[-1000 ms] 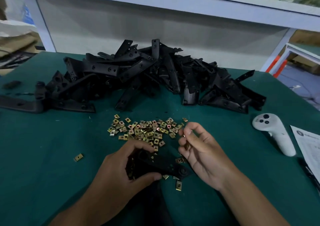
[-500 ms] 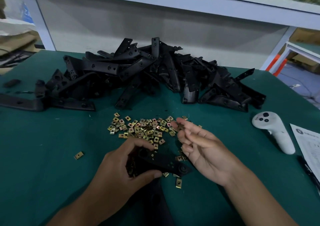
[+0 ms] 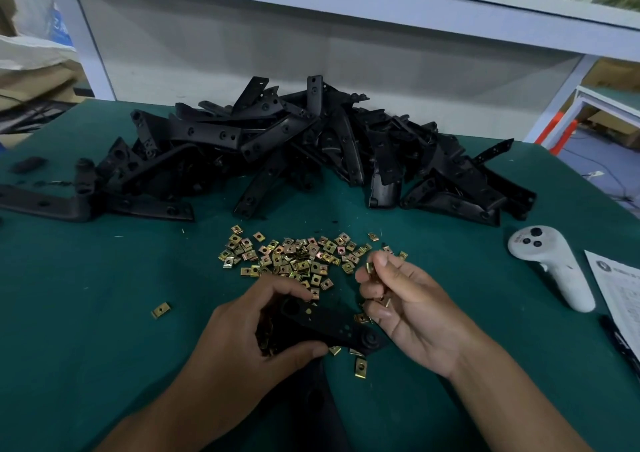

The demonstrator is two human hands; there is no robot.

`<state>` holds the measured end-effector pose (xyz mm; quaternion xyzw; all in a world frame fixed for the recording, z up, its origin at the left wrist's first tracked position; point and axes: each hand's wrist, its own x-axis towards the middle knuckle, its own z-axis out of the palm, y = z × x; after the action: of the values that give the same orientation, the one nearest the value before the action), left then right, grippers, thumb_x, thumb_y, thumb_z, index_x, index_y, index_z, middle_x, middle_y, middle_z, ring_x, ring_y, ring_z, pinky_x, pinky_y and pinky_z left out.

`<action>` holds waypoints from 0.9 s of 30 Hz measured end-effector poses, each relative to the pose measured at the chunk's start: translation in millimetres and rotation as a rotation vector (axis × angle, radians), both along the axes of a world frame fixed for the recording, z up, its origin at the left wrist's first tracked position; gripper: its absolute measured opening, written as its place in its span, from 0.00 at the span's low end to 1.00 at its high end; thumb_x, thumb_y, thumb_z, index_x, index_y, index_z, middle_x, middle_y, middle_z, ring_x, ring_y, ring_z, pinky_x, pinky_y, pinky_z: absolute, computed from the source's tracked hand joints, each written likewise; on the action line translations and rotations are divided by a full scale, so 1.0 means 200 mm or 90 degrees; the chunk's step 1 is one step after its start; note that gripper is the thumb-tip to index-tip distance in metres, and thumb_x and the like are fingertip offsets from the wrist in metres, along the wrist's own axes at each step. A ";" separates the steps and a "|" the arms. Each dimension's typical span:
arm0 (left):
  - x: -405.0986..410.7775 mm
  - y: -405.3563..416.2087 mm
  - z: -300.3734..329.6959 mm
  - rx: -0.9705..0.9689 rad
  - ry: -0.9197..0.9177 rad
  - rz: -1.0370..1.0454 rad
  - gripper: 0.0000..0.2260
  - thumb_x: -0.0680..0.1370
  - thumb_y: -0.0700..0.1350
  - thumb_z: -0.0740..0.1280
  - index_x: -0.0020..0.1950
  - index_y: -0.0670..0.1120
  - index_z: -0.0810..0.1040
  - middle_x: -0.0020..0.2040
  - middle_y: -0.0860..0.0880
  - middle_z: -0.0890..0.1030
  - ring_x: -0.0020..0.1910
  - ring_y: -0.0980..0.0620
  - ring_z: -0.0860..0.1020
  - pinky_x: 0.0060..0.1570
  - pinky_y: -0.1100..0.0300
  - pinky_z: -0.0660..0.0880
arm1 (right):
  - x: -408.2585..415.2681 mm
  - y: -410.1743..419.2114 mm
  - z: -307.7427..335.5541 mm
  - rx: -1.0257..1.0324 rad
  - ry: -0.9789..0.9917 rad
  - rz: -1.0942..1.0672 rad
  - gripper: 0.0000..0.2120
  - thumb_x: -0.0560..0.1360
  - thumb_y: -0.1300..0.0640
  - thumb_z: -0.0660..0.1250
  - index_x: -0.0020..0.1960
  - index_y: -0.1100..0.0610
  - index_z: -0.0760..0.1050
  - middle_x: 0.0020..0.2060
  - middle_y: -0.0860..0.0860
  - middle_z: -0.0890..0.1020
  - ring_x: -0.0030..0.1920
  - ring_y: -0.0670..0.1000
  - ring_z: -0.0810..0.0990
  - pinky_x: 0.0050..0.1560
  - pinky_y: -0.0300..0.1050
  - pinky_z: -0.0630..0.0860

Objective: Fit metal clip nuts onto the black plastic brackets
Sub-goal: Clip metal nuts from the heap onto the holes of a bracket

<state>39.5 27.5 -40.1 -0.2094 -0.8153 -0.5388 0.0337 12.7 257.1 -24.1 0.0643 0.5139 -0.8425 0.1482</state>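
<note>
Looking through the head camera, one black bracket (image 3: 322,327) is seen near the lower middle, gripped by the left hand (image 3: 249,341), whose fingers and thumb are curled around its left end. A small clip nut (image 3: 369,267) is pinched at the fingertips of the right hand (image 3: 412,309), at about 1 o'clock from the bracket; more nuts seem to be kept in its half-curled palm.

The nut is judged to be light, stiff and a little springy, with smooth plated faces which may slip, so it is best taken by its flat sides. The bracket is judged rigid and light; it should be held close to the end where the nut is pushed on.

The heap of loose clip nuts (image 3: 294,257) lies at 12 o'clock from the hands, and the pile of brackets (image 3: 311,154) is found further back. A white controller (image 3: 550,264) and a printed paper (image 3: 620,292) lie at 3 o'clock, well apart. Scattered nuts (image 3: 360,367) beside the bracket's right end could be in the way.
</note>
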 end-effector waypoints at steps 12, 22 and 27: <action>-0.01 0.00 -0.02 0.045 -0.025 -0.011 0.16 0.72 0.62 0.70 0.59 0.63 0.75 0.47 0.57 0.84 0.33 0.58 0.80 0.33 0.67 0.76 | 0.00 0.00 0.00 0.019 0.029 -0.024 0.06 0.71 0.52 0.73 0.44 0.54 0.84 0.37 0.47 0.74 0.33 0.42 0.71 0.28 0.33 0.68; -0.02 -0.01 -0.01 0.131 -0.115 -0.060 0.16 0.70 0.63 0.73 0.56 0.62 0.80 0.48 0.57 0.85 0.44 0.59 0.83 0.41 0.72 0.76 | 0.03 0.01 0.03 -0.015 -0.021 0.081 0.14 0.74 0.61 0.68 0.57 0.58 0.84 0.38 0.50 0.79 0.31 0.42 0.77 0.29 0.33 0.71; -0.02 -0.01 0.00 0.147 -0.128 -0.083 0.18 0.70 0.66 0.73 0.56 0.60 0.80 0.48 0.56 0.85 0.44 0.59 0.84 0.41 0.71 0.77 | 0.04 0.00 0.03 -0.042 -0.022 0.148 0.07 0.73 0.55 0.76 0.51 0.54 0.84 0.41 0.48 0.78 0.37 0.43 0.76 0.33 0.35 0.71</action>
<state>36.2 26.2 -39.6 -0.2012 -0.7319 -0.6483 -0.0593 20.6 257.7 -18.2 0.0142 0.4875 -0.8348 0.2555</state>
